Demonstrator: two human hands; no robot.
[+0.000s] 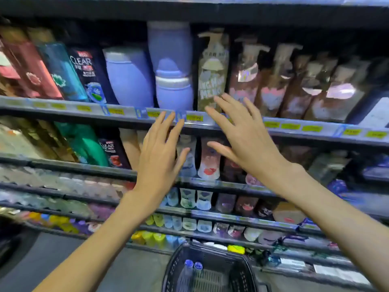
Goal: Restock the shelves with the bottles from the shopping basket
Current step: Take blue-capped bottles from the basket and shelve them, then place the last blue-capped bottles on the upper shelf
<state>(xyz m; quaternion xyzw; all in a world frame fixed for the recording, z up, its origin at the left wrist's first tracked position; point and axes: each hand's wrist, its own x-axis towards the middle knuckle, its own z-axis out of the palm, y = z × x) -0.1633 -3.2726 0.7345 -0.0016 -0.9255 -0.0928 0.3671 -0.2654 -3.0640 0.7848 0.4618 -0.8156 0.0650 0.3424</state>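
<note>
Presently, both hands, left hand (156, 152) and right hand (242, 135), spread empty above the basket (174, 268); we reach down for its bottles (190, 270) squarely.

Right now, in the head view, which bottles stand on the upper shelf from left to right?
Red bottle → teal bottle → black CLEAR bottle → large purple bottle → two stacked purple bottles → cream pump bottle → brown pump bottles.

Glossy plastic on the lavender bottles (130, 79), shiny printed film on the brown pump bottles (273, 81). Dark perforated plastic shopping basket (174, 268), matt grey metal-looking shelf edge (305, 131) with paper price tags (194, 118).
</note>
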